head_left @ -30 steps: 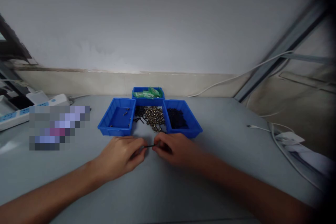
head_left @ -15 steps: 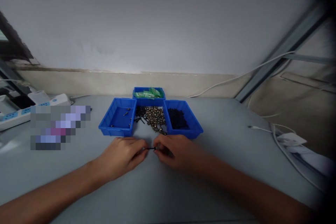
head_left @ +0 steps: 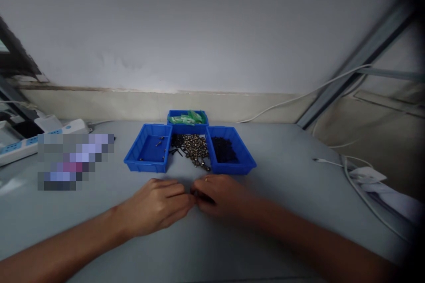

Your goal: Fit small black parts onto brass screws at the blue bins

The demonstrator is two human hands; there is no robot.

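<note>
My left hand (head_left: 156, 205) and my right hand (head_left: 221, 194) rest on the grey table (head_left: 282, 194), fingertips meeting in front of the trays. Both are pinched closed; the small dark part they held between them is hidden by the fingers. Just beyond lies a pile of loose metal screws (head_left: 194, 148) on the table. A blue tray on the left (head_left: 148, 154) holds a few screws. A blue tray on the right (head_left: 232, 152) holds small black parts. A third blue tray at the back (head_left: 187, 118) holds green pieces.
A white power strip (head_left: 29, 141) lies at the far left beside a blurred patch. White cables (head_left: 361, 185) and a white cloth lie along the table's right edge. A wall stands close behind the trays.
The hands have drawn together. The thin dark part that showed between the fingertips is now covered by them.
</note>
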